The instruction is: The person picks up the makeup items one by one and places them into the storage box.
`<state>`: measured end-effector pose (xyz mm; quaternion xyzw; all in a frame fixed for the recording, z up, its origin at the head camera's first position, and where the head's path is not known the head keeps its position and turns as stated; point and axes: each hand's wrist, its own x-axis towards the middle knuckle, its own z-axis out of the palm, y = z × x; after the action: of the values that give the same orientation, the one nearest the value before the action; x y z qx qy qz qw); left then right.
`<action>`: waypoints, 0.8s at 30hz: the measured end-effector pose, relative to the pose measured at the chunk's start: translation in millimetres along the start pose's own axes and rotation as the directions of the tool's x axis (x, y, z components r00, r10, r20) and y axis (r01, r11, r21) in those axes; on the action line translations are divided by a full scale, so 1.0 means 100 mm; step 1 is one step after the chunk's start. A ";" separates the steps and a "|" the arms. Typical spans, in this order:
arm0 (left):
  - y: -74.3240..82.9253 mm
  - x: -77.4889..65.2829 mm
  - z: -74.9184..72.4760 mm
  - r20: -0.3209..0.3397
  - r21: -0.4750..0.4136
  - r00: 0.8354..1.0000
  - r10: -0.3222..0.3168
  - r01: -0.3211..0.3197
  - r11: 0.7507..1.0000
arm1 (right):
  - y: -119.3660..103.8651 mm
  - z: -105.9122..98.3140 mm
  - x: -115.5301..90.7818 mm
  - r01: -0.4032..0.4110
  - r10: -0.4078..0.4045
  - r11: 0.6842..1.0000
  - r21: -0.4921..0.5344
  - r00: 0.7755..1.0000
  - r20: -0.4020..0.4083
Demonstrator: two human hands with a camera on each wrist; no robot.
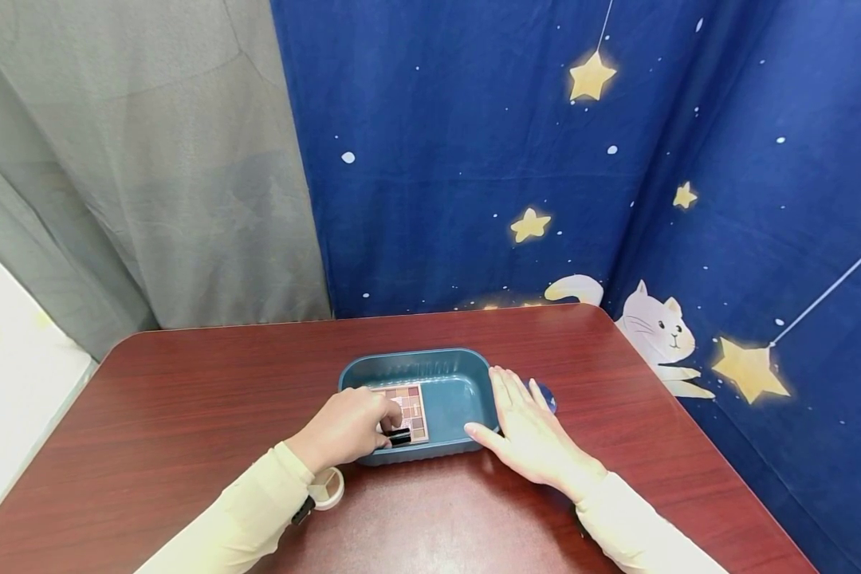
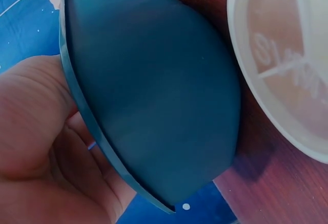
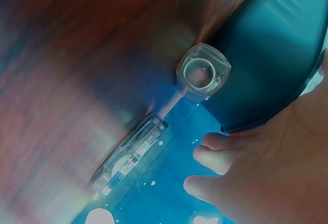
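Observation:
A dark teal plastic basin (image 1: 459,402) sits on the table, with an eyeshadow palette (image 1: 416,410) lying in its left part. My left hand (image 1: 351,422) reaches over the basin's left rim and pinches a small glossy black tube (image 1: 400,436) above the palette; the wrist and fingers hide part of the palette. In the left wrist view, the thumb side of the left hand (image 2: 31,121) is beside the basin's rim, and the tube is hidden. My right hand (image 1: 527,430) rests at the basin's right rim with its fingers extended, holding nothing.
A round cream compact (image 1: 326,488) with a three-part pan lies near my left wrist. A dark blue round item (image 1: 548,397) shows beyond the right hand. The right wrist view has a clear square-shouldered bottle (image 3: 203,75) and a flat clear case (image 3: 130,155) beside the basin.

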<state>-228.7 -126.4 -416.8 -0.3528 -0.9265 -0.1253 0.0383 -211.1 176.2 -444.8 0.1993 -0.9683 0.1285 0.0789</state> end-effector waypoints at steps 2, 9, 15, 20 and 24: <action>0.00 0.00 0.00 0.000 -0.009 1.000 0.006 -0.006 1.000 | 0.00 0.00 0.00 0.001 -0.001 1.000 0.001 1.000 -0.001; 0.00 -0.01 -0.01 -0.006 -0.030 1.000 0.029 -0.029 0.999 | 0.01 0.01 0.00 0.006 -0.006 1.000 0.002 1.000 -0.008; 0.01 -0.02 -0.01 -0.008 -0.049 0.999 0.044 -0.044 0.998 | 0.01 0.01 -0.01 -0.005 0.005 1.000 -0.002 1.000 0.002; 0.01 -0.03 -0.02 -0.010 -0.052 0.999 0.045 -0.045 0.998 | 0.02 0.02 0.00 -0.006 0.006 1.000 -0.002 1.000 0.008; 0.01 -0.03 -0.02 -0.009 -0.050 0.999 0.038 -0.038 0.998 | 0.02 0.02 0.00 -0.006 0.006 1.000 0.000 1.000 0.012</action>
<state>-226.0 -128.0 -415.3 -0.3705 -0.9160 -0.1494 0.0356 -211.9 177.4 -446.7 0.1969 -0.9694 0.1274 0.0726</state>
